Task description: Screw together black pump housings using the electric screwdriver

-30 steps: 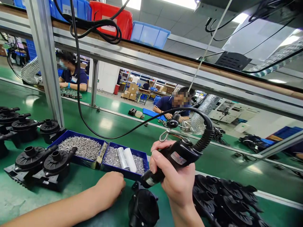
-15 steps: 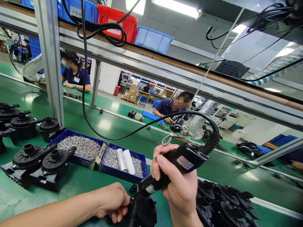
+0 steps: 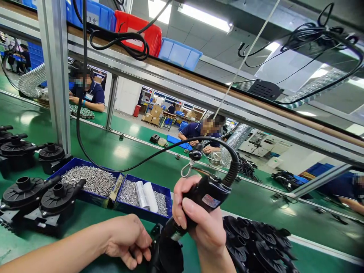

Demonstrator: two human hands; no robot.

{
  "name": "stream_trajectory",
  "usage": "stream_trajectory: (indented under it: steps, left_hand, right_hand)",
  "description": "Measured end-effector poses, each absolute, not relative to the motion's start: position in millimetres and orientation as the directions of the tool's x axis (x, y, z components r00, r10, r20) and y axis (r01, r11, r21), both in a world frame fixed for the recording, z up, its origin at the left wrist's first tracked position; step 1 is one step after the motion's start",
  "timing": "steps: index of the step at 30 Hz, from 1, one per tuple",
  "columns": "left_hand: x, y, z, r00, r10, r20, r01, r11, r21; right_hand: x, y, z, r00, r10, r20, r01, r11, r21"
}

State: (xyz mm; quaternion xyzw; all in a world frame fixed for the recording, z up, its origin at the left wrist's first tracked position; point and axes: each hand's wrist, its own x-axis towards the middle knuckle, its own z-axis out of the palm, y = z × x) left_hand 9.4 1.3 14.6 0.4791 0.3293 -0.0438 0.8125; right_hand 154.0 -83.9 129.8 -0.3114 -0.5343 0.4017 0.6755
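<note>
In the head view my right hand (image 3: 200, 216) is wrapped round a black electric screwdriver (image 3: 214, 195), tilted with its lower end down on a black plastic blower housing (image 3: 172, 256). The driver's tip is hidden. A black cable (image 3: 159, 151) leaves its upper end, and a wire loop hangs there. At the housing's left side is my left hand (image 3: 129, 240), its curled fingers gripping the edge; the fingertips are partly hidden. Just beyond the hands, one blue tray holds many screws (image 3: 88, 180); the adjoining blue tray holds small metal nuts (image 3: 127, 191) and two white cylinders (image 3: 150, 197).
Round black housings (image 3: 57, 197) stand at the left, and more black parts (image 3: 256, 242) lie at the right. A metal post (image 3: 52, 76) and a shelf with blue and red bins (image 3: 138, 32) rise in front. People sit across the green bench (image 3: 125, 151).
The view has shifted, so most things sit a little further left. The screwdriver stays on the housing in my right hand. My left fingers have shifted slightly at the housing's side.
</note>
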Motion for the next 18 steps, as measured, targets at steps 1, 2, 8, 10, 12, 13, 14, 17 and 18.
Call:
stream_trajectory:
  steps: [1, 2, 8, 10, 12, 13, 14, 17, 18]
  left_hand:
    - [9.4, 0.1, 14.9, 0.78, 0.237, -0.579, 0.402, 0.518, 0.755]
    - [9.6, -1.1, 15.0, 0.781, 0.233, -0.58, 0.416, 0.498, 0.761]
    - [15.0, -7.4, 5.4, 0.801, 0.276, -0.532, 0.388, 0.437, 0.811]
    - [18.1, -10.3, -1.2, 0.797, 0.305, -0.521, 0.366, 0.442, 0.819]
    - [20.7, -12.9, -6.4, 0.793, 0.325, -0.515, 0.351, 0.447, 0.823]
    - [21.7, -13.9, -7.8, 0.79, 0.334, -0.513, 0.348, 0.445, 0.825]
    - [22.5, -14.5, -8.4, 0.787, 0.343, -0.512, 0.349, 0.437, 0.829]
    - [23.6, -14.6, -6.8, 0.766, 0.37, -0.526, 0.372, 0.412, 0.832]
    - [23.7, -14.1, -5.9, 0.757, 0.376, -0.534, 0.38, 0.411, 0.829]
  right_hand:
    - [153.4, -84.4, 130.3, 0.11, 0.876, 0.469, -0.218, 0.481, -0.849]
    - [153.2, -84.9, 130.7, 0.109, 0.876, 0.47, -0.223, 0.482, -0.847]
    - [154.1, -86.8, 129.5, 0.068, 0.873, 0.483, -0.208, 0.486, -0.849]
    - [153.4, -86.5, 127.9, 0.078, 0.874, 0.48, -0.217, 0.485, -0.847]
    - [152.4, -85.7, 126.5, 0.083, 0.871, 0.484, -0.227, 0.489, -0.842]
    - [151.9, -85.2, 126.0, 0.081, 0.869, 0.487, -0.229, 0.492, -0.84]
    - [151.6, -84.9, 125.6, 0.08, 0.868, 0.49, -0.227, 0.495, -0.839]
    - [150.9, -85.1, 125.7, 0.085, 0.867, 0.492, -0.213, 0.498, -0.841]
    - [150.7, -85.6, 126.0, 0.089, 0.866, 0.492, -0.208, 0.5, -0.841]
